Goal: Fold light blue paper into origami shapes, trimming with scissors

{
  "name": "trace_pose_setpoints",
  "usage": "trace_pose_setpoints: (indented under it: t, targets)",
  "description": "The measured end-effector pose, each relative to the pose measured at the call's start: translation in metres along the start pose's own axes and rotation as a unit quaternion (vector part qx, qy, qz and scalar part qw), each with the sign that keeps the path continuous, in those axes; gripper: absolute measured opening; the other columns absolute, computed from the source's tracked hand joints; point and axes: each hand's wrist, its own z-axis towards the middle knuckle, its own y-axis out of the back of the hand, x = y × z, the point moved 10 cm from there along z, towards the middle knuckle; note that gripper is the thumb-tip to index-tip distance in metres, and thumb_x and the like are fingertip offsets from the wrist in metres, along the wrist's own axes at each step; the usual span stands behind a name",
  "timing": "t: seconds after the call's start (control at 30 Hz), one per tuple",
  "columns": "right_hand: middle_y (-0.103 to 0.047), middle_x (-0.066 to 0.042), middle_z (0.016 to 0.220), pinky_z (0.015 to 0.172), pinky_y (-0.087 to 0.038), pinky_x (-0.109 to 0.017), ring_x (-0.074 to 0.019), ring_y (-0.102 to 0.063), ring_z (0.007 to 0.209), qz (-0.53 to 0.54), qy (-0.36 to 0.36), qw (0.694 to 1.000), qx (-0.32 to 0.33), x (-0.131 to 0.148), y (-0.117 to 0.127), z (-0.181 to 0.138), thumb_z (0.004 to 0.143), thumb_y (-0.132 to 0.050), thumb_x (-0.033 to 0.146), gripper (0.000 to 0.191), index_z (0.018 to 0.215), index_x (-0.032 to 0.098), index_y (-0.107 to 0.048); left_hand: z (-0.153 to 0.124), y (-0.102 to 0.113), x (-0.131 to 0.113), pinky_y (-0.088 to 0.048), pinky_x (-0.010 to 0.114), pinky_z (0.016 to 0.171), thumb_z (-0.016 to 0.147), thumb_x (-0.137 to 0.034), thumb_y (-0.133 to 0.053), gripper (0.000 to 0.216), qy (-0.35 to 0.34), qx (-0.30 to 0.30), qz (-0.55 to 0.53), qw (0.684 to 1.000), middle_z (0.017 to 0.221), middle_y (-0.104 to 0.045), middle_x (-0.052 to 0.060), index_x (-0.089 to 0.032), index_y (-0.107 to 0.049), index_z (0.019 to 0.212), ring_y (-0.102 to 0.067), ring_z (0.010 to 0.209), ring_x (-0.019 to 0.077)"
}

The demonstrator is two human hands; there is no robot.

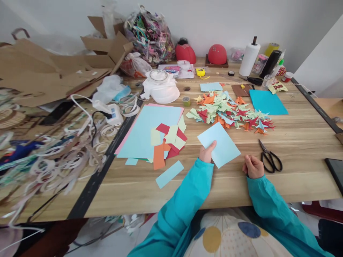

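Note:
My left hand pinches the near-left edge of a pale blue paper sheet that lies tilted on the wooden table. My right hand rests on the table just right of the sheet, fingers curled into a loose fist with nothing visible in it. Black scissors lie closed a little to the right of that hand. Beyond the sheet spreads a heap of folded paper shapes in green, red, orange and blue.
A stack of large pale blue and pink sheets with coloured scraps lies to the left, and a blue strip sits nearer. A teal sheet, paper towel roll, cardboard and tape rolls crowd the far and left sides. A dark tablet sits at right.

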Motion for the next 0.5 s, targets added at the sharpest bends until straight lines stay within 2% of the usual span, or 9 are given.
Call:
trace_pose_setpoints:
  t: [0.07,0.13,0.23,0.3,0.37,0.43,0.5]
  targets:
    - [-0.056,0.000,0.051,0.040,-0.040,-0.022,-0.0099,-0.048,0.041,-0.049,0.082,0.995,-0.036,0.016,0.006,-0.002,0.078,-0.053,0.037,0.024,0.064,0.018,-0.052,0.002,0.001,0.000,-0.048,0.042,0.082,0.055,-0.032,-0.073,0.048,-0.003,-0.004,-0.003,1.000,0.093,-0.067,0.011,-0.016,-0.060,0.098,-0.061,0.093,0.0290]
    - [-0.063,-0.006,0.074,0.059,-0.048,-0.029,-0.0155,-0.058,0.065,-0.144,0.206,0.966,-0.064,0.041,0.005,-0.011,0.073,-0.060,0.030,0.014,0.081,0.018,-0.058,0.003,0.001,0.002,-0.049,0.042,0.082,0.055,-0.032,-0.072,0.046,-0.002,-0.004,-0.001,1.000,0.094,-0.067,0.011,-0.015,-0.061,0.096,-0.061,0.092,0.0286]
    - [-0.060,-0.009,0.103,0.081,-0.043,-0.039,-0.0223,-0.055,0.094,-0.301,0.351,0.885,-0.059,0.068,-0.016,-0.029,0.072,-0.061,0.022,0.020,0.092,0.024,-0.063,0.003,-0.004,0.007,-0.048,0.042,0.082,0.055,-0.033,-0.072,0.041,0.005,0.013,0.024,1.000,0.093,-0.067,0.011,-0.015,-0.062,0.090,-0.061,0.092,0.0284]
    - [-0.059,-0.007,0.108,0.085,-0.040,-0.040,-0.0232,-0.053,0.100,-0.350,0.379,0.856,-0.044,0.073,-0.027,-0.033,0.074,-0.058,0.018,0.024,0.094,0.029,-0.064,0.000,-0.010,0.011,-0.048,0.042,0.083,0.054,-0.034,-0.073,0.039,0.022,0.044,0.049,0.998,0.094,-0.067,0.010,-0.016,-0.063,0.087,-0.060,0.093,0.0285]
    - [-0.062,-0.006,0.103,0.083,-0.041,-0.039,-0.0218,-0.055,0.096,-0.327,0.367,0.870,-0.030,0.073,-0.028,-0.029,0.076,-0.055,0.017,0.024,0.094,0.029,-0.065,-0.004,-0.019,0.016,-0.048,0.042,0.083,0.054,-0.039,-0.073,0.042,0.047,0.095,0.053,0.993,0.095,-0.067,0.010,-0.016,-0.063,0.087,-0.059,0.095,0.0292]
    - [-0.065,-0.007,0.092,0.077,-0.046,-0.036,-0.0200,-0.059,0.087,-0.237,0.309,0.920,-0.041,0.068,-0.018,-0.018,0.078,-0.052,0.019,0.020,0.091,0.026,-0.066,-0.009,-0.032,0.016,-0.049,0.043,0.081,0.052,-0.047,-0.071,0.051,0.062,0.166,0.026,0.984,0.101,-0.064,0.012,-0.015,-0.062,0.091,-0.058,0.097,0.0301]
    - [-0.066,-0.006,0.080,0.065,-0.051,-0.034,-0.0181,-0.060,0.071,-0.099,0.200,0.971,-0.087,0.052,-0.001,-0.005,0.078,-0.054,0.025,0.015,0.086,0.022,-0.066,-0.011,-0.041,0.011,-0.050,0.042,0.079,0.048,-0.050,-0.073,0.063,0.051,0.214,-0.007,0.975,0.112,-0.059,0.013,-0.015,-0.059,0.099,-0.057,0.099,0.0294]
